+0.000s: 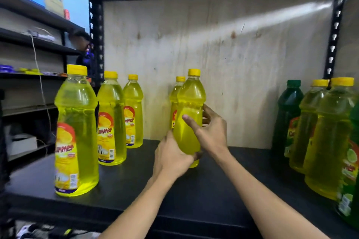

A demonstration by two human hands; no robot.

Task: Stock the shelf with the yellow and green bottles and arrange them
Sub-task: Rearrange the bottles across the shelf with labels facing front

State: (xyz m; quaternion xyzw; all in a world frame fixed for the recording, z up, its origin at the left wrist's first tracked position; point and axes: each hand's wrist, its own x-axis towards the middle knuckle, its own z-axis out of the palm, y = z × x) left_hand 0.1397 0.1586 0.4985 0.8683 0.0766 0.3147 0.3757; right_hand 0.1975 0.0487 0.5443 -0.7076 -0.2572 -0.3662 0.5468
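A yellow bottle [189,106] with a yellow cap stands upright on the black shelf [213,186], mid-shelf. My left hand [172,157] wraps its lower part. My right hand [209,130] touches its right side, index finger laid across the front. Another yellow bottle [175,93] stands just behind it. Three yellow bottles stand in a diagonal row on the left: the nearest [75,132], the middle [110,120], the farthest [133,112]. On the right stand a dark green bottle [287,114], two yellow bottles [308,122] [330,137] and a green bottle [349,180] cut off by the frame edge.
A pale plywood back panel [213,54] closes the rear of the shelf. Black perforated uprights [100,44] [333,40] frame it. Another shelving unit [35,44] with boxes and small items stands to the left.
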